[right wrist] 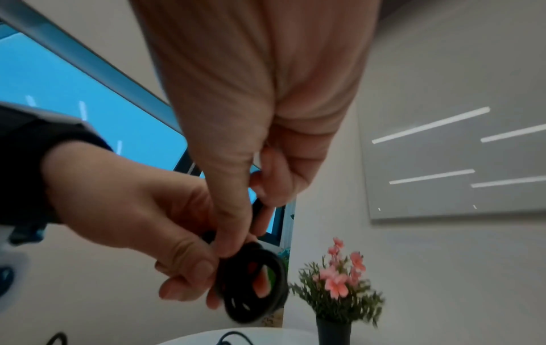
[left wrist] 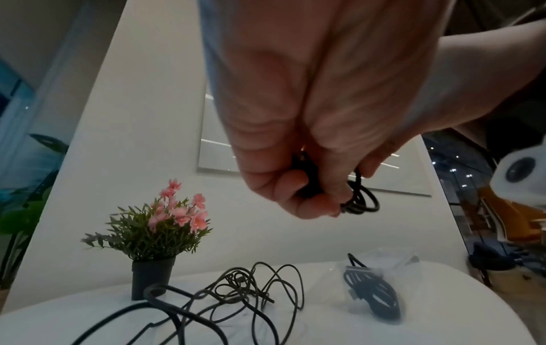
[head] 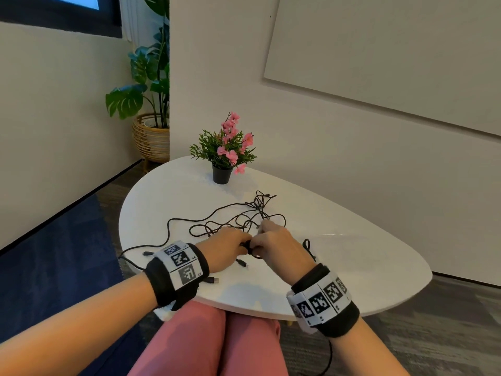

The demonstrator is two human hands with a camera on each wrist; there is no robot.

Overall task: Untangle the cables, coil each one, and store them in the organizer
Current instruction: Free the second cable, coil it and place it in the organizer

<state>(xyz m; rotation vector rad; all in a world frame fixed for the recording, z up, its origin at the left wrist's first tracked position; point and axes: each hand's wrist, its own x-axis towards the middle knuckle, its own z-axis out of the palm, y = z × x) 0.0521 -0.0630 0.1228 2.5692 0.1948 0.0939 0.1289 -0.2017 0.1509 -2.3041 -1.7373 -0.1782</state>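
Observation:
A small black coiled cable (head: 248, 245) is held between both hands above the white table's (head: 352, 267) near side. My left hand (head: 227, 248) grips the coil (left wrist: 360, 198) with curled fingers. My right hand (head: 273, 242) pinches the same coil (right wrist: 254, 280) from above with thumb and fingers (right wrist: 230, 235), while the left hand (right wrist: 177, 256) holds it from the side. A tangle of thin black cables (head: 238, 218) lies just beyond the hands, with loose plug ends (head: 241, 263) near my left wrist. A clear plastic pouch (left wrist: 372, 291) with a coiled black cable in it lies to the right.
A small potted plant with pink flowers (head: 225, 156) stands at the table's far side, close to the wall. One cable strand (head: 135, 251) trails off the table's left edge. My knees in pink trousers (head: 217, 343) sit under the near edge.

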